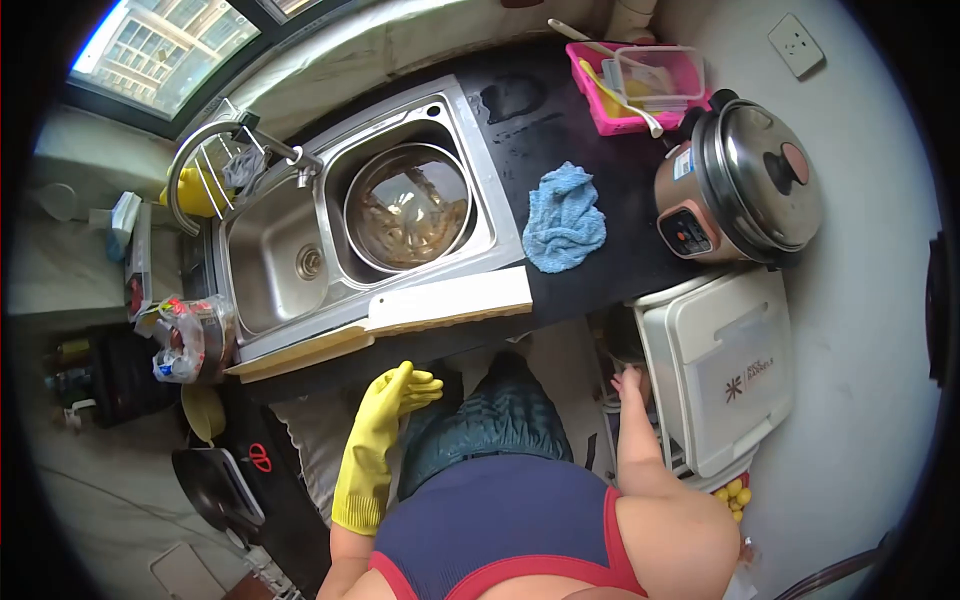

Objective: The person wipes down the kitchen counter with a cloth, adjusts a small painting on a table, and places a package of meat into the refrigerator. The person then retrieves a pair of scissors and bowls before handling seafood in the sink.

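My left hand (400, 390) wears a long yellow rubber glove and hovers in front of the counter edge. Its fingers are stretched out together, the thumb apart, and nothing is in it. My right hand (628, 382) is bare and reaches down below the counter, beside a white rice bin (720, 370). It is at a dark, rounded object (620, 335) in the shadow; its fingers are too small and partly hidden to show a grip. A metal basin (360, 225) of cloudy water with brownish pieces stands in the right sink bowl.
A white board (450, 303) lies along the sink's front edge. On the counter are a blue cloth (565, 218), a pressure cooker (745, 180) and a pink basket (610, 122) with utensils. Left are a faucet (190, 165), a bagged jar (195, 340), red scissors (260, 458) and a pan (205, 480).
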`<state>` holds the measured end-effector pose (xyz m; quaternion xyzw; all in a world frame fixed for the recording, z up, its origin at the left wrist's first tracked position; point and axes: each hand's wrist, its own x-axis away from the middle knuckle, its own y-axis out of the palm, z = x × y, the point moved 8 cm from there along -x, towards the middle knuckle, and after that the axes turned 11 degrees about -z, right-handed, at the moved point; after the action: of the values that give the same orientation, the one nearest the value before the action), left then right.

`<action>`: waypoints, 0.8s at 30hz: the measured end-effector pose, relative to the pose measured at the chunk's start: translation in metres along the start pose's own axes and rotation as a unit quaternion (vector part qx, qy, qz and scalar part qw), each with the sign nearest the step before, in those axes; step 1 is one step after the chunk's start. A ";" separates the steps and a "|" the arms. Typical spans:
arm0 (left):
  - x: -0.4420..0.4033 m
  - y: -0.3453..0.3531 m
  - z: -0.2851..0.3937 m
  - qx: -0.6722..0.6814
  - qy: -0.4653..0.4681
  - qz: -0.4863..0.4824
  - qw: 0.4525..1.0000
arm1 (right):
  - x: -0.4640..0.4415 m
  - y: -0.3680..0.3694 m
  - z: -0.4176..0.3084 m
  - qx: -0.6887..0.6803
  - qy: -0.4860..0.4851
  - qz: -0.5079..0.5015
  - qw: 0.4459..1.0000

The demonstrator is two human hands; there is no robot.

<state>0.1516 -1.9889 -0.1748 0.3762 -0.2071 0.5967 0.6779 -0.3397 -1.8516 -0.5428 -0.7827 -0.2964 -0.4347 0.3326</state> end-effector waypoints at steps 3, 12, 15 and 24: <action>-0.001 -0.007 0.004 0.036 0.015 -0.014 0.999 | -0.031 0.006 -0.002 0.503 -0.289 0.002 0.814; 0.027 -0.067 0.038 0.428 0.222 -0.174 0.858 | 0.063 0.069 -0.027 0.503 -0.023 -0.250 0.827; 0.031 -0.129 0.034 0.291 0.236 0.007 0.927 | 0.099 0.097 -0.050 0.536 -0.044 -0.275 0.797; 0.056 -0.278 0.052 0.186 0.243 0.180 0.935 | 0.258 0.195 -0.153 0.597 -0.360 -0.059 0.714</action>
<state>0.4395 -1.9931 -0.1742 0.2957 0.0143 0.8096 0.5069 -0.1510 -2.0429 -0.3061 -0.4992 -0.6374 0.1288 0.5727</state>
